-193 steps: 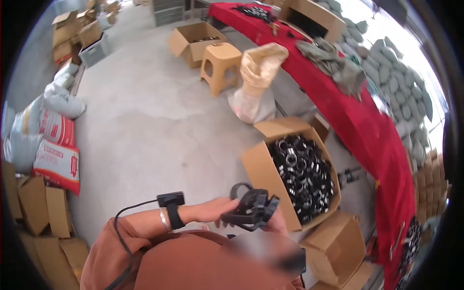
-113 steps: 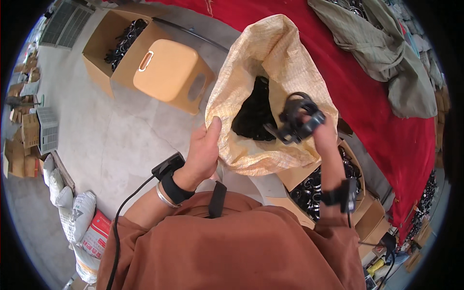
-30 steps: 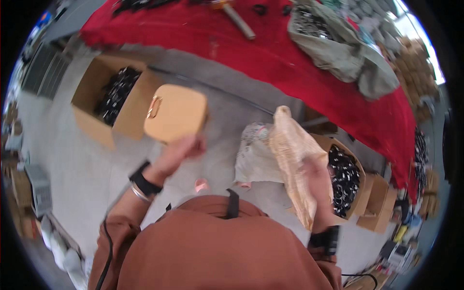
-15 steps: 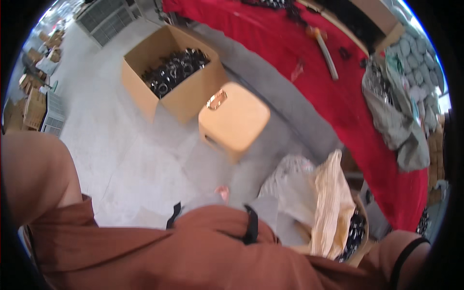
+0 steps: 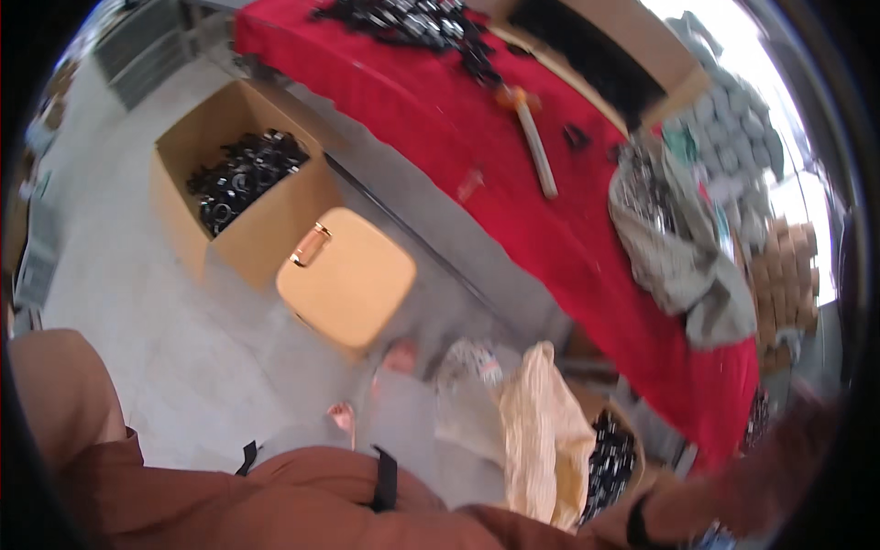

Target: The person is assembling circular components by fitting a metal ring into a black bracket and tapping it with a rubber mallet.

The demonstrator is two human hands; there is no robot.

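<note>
Sack [image 5: 541,440] of pale woven cloth stands below you by your right forearm; your right hand is out of view, as is your left, so I cannot tell their grip. Grey concrete floor [image 5: 174,330] spreads under a red-covered table [image 5: 513,174]. A cardboard box [image 5: 238,197] holds black rings beside an orange stool [image 5: 348,280]

You look down past your rust-brown top [image 5: 275,500] at a tan stool [image 5: 346,278], a cardboard box [image 5: 234,188] of black parts, a yellowish sack [image 5: 541,440] and a red-covered table [image 5: 513,174].
</note>
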